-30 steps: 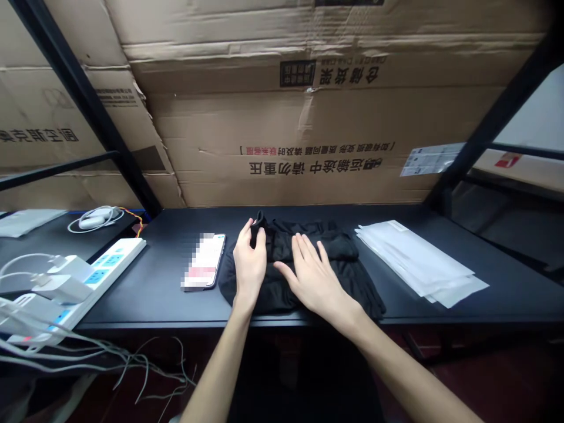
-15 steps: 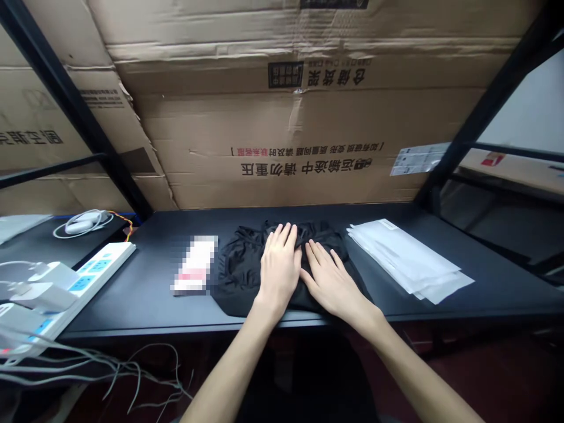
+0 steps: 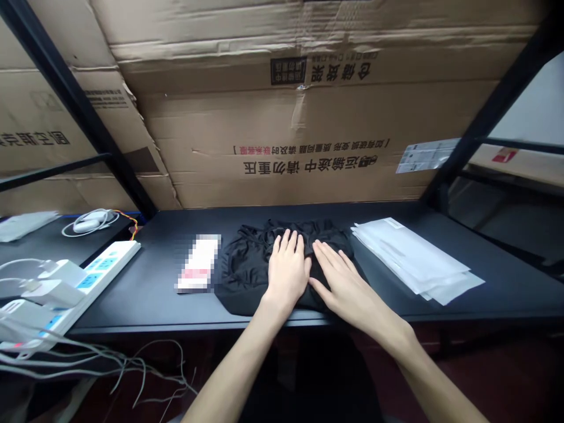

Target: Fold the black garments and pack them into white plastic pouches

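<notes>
Far left, on a lower dark shelf: a white paper packet [image 3: 26,226], and a small white charger [image 3: 90,223] with a coiled white cable and a thin orange-and-yellow wire. Below that, a white power strip [image 3: 106,276] sits at the desk's left end, angled, with white plug adapters [image 3: 53,291] in its sockets. A bundle of grey-white cables [image 3: 132,367] hangs off the front, down below the desk edge.

Next along the black desk [image 3: 154,305]: a smartphone [image 3: 198,264] lying flat, its face pixelated, so nothing on it is readable. It sits just left of the black cloth garment [image 3: 247,282], which lies bunched and wrinkled mid-desk. Garment type can't be told from this view.

Left hand [image 3: 287,273]: open, palm down, fingers together and pointing away from the person, pressing on the garment's middle. No grip.

Right hand [image 3: 348,291]: also open, palm down, fingers slightly spread, resting on the garment's right part, thumb just beside the left hand. No grip either.

Right of the garment, nearly touching it: a stack of white plastic-film sheets [image 3: 409,258], slightly fanned. Behind the desk, a large printed cardboard sheet [image 3: 308,117] with Chinese text and a stuck-on label [image 3: 426,155] stands between black metal shelf uprights [image 3: 497,111].
</notes>
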